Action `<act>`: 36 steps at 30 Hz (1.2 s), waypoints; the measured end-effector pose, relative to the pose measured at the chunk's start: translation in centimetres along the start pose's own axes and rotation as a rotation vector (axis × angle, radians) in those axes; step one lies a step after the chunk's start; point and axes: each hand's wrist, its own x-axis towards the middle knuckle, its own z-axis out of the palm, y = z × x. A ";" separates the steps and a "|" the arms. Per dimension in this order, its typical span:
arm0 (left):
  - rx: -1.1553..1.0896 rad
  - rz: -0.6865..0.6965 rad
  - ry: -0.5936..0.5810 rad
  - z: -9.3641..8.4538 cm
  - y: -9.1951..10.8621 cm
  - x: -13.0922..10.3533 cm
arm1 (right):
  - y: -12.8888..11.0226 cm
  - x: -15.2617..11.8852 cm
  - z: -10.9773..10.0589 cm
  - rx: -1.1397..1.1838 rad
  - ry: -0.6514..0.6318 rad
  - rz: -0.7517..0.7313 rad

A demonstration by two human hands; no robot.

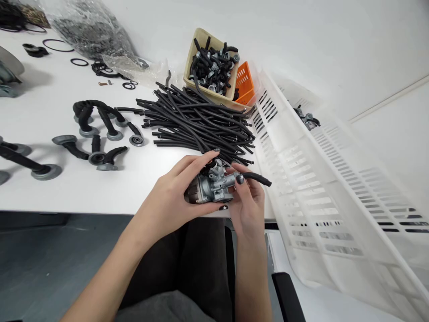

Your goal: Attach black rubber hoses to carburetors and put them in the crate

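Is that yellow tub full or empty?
Full, or nearly: black and silver parts are heaped inside the yellow tub, some reaching its rim.

White table (110,192): heaped black hoses (201,120), flanged tubes (74,149), plastic bag (89,31), black rings (98,67).

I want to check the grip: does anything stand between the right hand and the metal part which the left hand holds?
Nothing visible does: the right hand is at the metal part, its thumb where the short black tube meets it.
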 end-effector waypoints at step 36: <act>-0.012 -0.002 0.004 0.2 -0.4 -0.1 | -0.4 0.0 0.1 -0.028 -0.028 0.022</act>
